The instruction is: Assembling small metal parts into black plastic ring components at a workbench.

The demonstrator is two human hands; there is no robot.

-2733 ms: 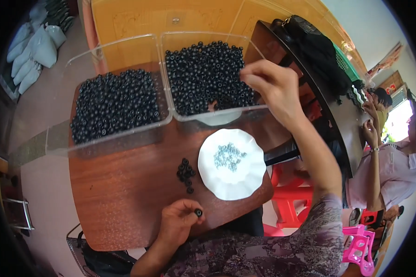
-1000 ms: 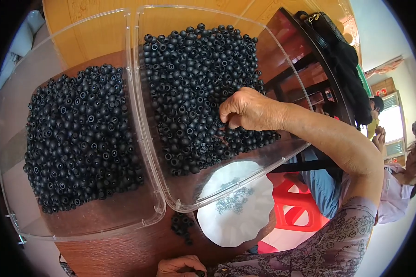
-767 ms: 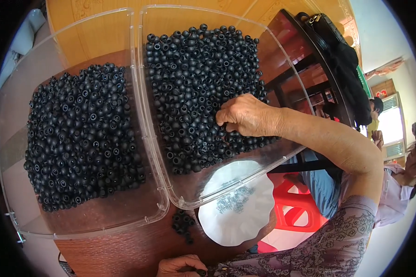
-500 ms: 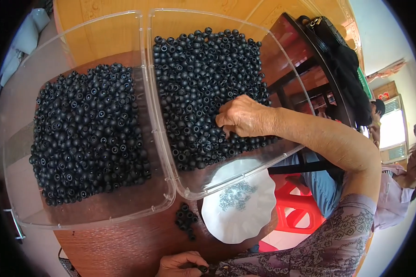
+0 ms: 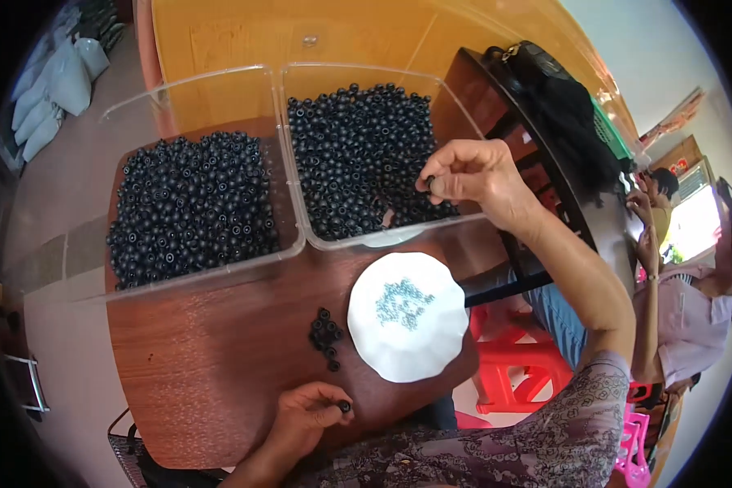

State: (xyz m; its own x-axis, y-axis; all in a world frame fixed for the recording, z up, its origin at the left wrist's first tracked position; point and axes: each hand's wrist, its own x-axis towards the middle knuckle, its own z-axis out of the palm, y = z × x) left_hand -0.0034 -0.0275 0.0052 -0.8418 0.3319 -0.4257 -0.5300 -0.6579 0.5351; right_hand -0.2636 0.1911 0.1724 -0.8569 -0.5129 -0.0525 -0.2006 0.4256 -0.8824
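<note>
My right hand (image 5: 478, 179) is raised over the near right corner of the right clear plastic tub (image 5: 337, 242), pinching one small black bead (image 5: 429, 184) between thumb and fingertips. Many round black beads with holes (image 5: 358, 146) fill that tub. Low at the table's near edge, my left hand (image 5: 301, 416) grips another black bead (image 5: 345, 406) between thumb and forefinger, its hole showing. Between the hands lies a white scalloped plate (image 5: 443, 350) with a scatter of tiny clear bluish pieces (image 5: 404, 304). Left of the plate sits a small cluster of black beads (image 5: 325, 332).
A second clear tub (image 5: 211, 272) of black beads stands on the left of the brown table (image 5: 179, 374). White sacks (image 5: 69, 77) lie on the floor at far left. A red plastic stool (image 5: 516, 374) and other people (image 5: 691, 317) are at right.
My right hand has lifted out of the beads in the right tub and now holds one. The view has shifted, showing more table and my left hand, which still holds its bead.
</note>
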